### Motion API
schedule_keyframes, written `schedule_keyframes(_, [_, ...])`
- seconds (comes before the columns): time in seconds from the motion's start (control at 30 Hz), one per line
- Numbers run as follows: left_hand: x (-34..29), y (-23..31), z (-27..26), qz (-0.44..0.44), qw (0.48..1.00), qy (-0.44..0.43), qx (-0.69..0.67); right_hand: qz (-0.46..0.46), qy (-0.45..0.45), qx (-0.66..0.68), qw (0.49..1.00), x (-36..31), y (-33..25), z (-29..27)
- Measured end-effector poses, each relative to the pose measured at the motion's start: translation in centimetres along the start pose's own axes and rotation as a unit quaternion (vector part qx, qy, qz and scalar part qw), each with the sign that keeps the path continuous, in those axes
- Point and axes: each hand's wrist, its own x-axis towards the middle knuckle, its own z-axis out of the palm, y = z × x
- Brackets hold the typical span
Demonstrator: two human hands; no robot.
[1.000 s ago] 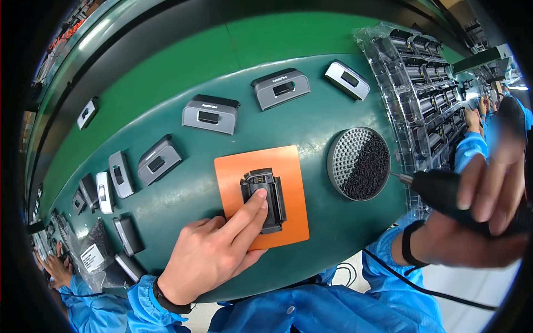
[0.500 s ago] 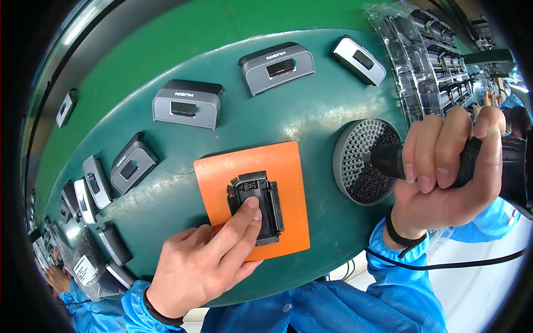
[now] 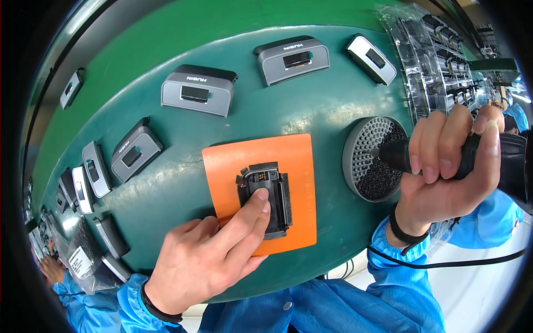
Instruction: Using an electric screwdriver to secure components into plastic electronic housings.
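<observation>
My right hand [image 3: 452, 164] is wrapped round a black electric screwdriver [image 3: 397, 155]. The driver's tip points down into a round grey tray [image 3: 348, 176] with a perforated face and many small black screws [image 3: 380, 180]. My left hand [image 3: 216, 258] presses its index and middle fingers, held together, onto a black plastic housing [image 3: 282, 202], steadying it; its other fingers are curled. That housing lies on an orange mat [image 3: 302, 166] and has small gold contacts near its far end. My left fingers hide part of its near left side.
Grey device covers with small dark windows stand along the far edge [image 3: 197, 94] and the left side [image 3: 136, 155]. Stacked clear trays [image 3: 416, 72] of black parts are at far right. A plastic bag [image 3: 83, 261] lies at left, near another person's hand [image 3: 51, 269]. A black cable [image 3: 444, 266] runs beside my right wrist.
The view has shifted slightly, so the table things appear a little further right and up. My left fingers stay on the housing and the screwdriver's tip stays at the screw tray.
</observation>
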Motion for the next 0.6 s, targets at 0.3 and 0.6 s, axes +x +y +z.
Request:
schedule_keyframes(0.3, [0.0, 0.0, 0.0, -0.004, 1.0, 0.002, -0.007, -0.015, -0.024, -0.009, 1.0, 0.1, 0.1, -0.4])
schedule_keyframes(0.6, [-0.3, -0.5, -0.3, 0.024, 1.0, -0.008, 0.014, -0.03, 0.005, 0.043, 0.999, 0.1, -2.2, -0.6])
